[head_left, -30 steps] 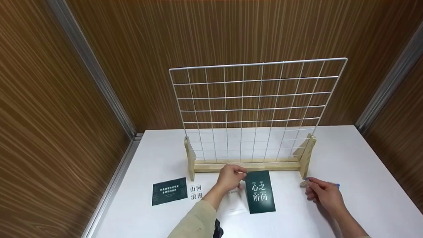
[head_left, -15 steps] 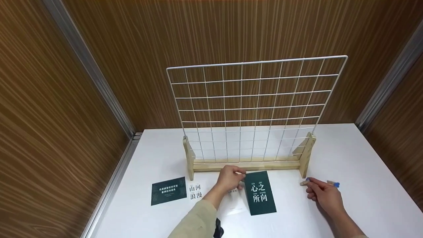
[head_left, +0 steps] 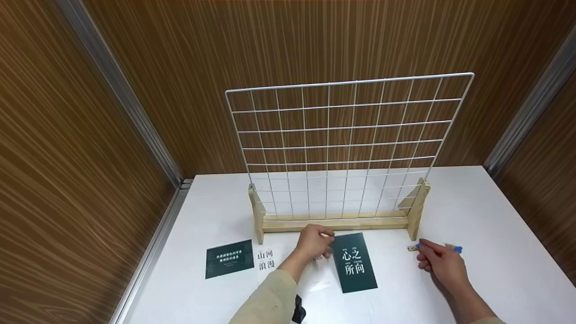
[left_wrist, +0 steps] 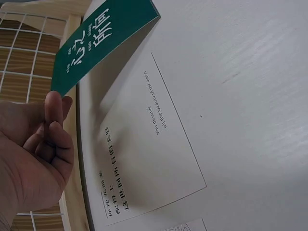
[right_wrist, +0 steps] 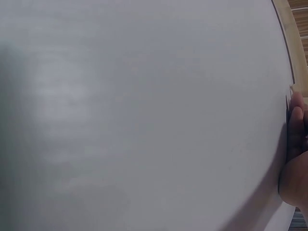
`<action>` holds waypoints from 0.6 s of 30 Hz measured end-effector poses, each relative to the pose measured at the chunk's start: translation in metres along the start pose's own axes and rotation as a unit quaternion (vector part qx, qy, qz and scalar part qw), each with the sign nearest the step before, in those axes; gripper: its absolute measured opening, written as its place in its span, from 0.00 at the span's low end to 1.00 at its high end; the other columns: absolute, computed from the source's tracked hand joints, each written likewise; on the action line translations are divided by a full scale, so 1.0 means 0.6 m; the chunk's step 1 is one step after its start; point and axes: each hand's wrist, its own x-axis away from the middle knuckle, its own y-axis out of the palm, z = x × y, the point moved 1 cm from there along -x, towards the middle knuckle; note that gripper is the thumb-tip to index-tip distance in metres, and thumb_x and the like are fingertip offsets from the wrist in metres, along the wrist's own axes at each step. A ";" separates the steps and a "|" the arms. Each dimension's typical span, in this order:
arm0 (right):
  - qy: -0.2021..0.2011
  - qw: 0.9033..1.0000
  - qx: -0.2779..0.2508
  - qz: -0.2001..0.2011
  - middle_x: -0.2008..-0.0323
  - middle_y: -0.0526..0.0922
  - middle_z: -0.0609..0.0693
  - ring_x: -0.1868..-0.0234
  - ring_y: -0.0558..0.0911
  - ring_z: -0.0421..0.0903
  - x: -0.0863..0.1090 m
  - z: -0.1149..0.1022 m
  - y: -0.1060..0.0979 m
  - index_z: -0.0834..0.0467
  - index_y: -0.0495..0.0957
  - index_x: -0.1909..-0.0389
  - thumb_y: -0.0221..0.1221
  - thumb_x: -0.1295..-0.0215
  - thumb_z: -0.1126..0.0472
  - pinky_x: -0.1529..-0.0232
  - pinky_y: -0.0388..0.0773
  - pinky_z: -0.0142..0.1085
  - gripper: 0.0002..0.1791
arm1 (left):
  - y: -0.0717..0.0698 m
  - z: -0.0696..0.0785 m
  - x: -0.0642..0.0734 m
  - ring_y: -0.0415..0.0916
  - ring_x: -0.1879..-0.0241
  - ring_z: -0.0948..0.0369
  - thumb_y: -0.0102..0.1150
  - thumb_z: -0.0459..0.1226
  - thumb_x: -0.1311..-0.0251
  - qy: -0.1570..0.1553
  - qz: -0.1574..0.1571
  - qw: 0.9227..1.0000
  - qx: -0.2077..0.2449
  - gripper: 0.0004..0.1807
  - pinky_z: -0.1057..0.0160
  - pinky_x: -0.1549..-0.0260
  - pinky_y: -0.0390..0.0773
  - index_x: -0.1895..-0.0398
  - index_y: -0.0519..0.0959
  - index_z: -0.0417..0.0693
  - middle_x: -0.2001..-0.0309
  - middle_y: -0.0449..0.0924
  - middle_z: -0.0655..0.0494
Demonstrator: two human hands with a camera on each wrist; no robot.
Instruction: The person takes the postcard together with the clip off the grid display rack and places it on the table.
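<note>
My left hand (head_left: 316, 243) pinches a dark green card (head_left: 355, 263) with white Chinese characters by its upper left corner. In the left wrist view that corner is raised off the table, so the card slants over a white printed card (left_wrist: 149, 144) lying flat below it. Over on the right, my right hand (head_left: 443, 265) holds a small wooden clothespin (head_left: 412, 248) with a bit of blue between thumb and fingers, low over the table. A second wooden clothespin with a blue part (head_left: 456, 249) lies just behind that hand. The right wrist view shows only part of the right hand (right_wrist: 296, 130).
A white wire grid (head_left: 333, 130) stands upright in a wooden stand (head_left: 335, 225) behind both hands. To the left on the white table (head_left: 216, 198) lie another green card (head_left: 230, 258) and a white card (head_left: 265, 261). Wood-grain walls enclose the table.
The clothespin in my right hand has turned a little, showing more of its side. The green card's lower edge has shifted very slightly. Both hands stay in nearly the same places.
</note>
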 end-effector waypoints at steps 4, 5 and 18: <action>0.006 1.000 -0.004 0.005 0.66 0.89 0.50 0.69 0.88 0.41 0.001 0.002 0.001 0.71 0.69 0.26 0.55 0.17 0.61 0.66 0.85 0.30 0.26 | 0.000 -0.003 -0.001 0.80 0.84 0.64 0.63 0.27 0.29 0.001 -0.002 1.000 -0.006 0.11 0.70 0.84 0.74 0.46 0.87 0.39 0.65 0.88 0.54; 0.008 1.000 -0.002 0.006 0.66 0.89 0.50 0.69 0.88 0.41 0.002 0.002 0.002 0.70 0.69 0.26 0.55 0.17 0.61 0.66 0.85 0.30 0.26 | -0.001 -0.003 0.000 0.80 0.85 0.64 0.63 0.27 0.29 0.004 -0.002 1.000 -0.008 0.12 0.70 0.84 0.74 0.46 0.87 0.39 0.65 0.88 0.54; -0.004 0.999 -0.002 0.036 0.64 0.88 0.54 0.68 0.88 0.43 0.015 0.005 -0.003 0.66 0.70 0.25 0.54 0.16 0.60 0.64 0.86 0.31 0.26 | -0.029 0.009 0.026 0.82 0.81 0.62 0.64 0.30 0.28 0.045 0.011 0.999 -0.011 0.13 0.66 0.76 0.82 0.43 0.85 0.37 0.61 0.85 0.56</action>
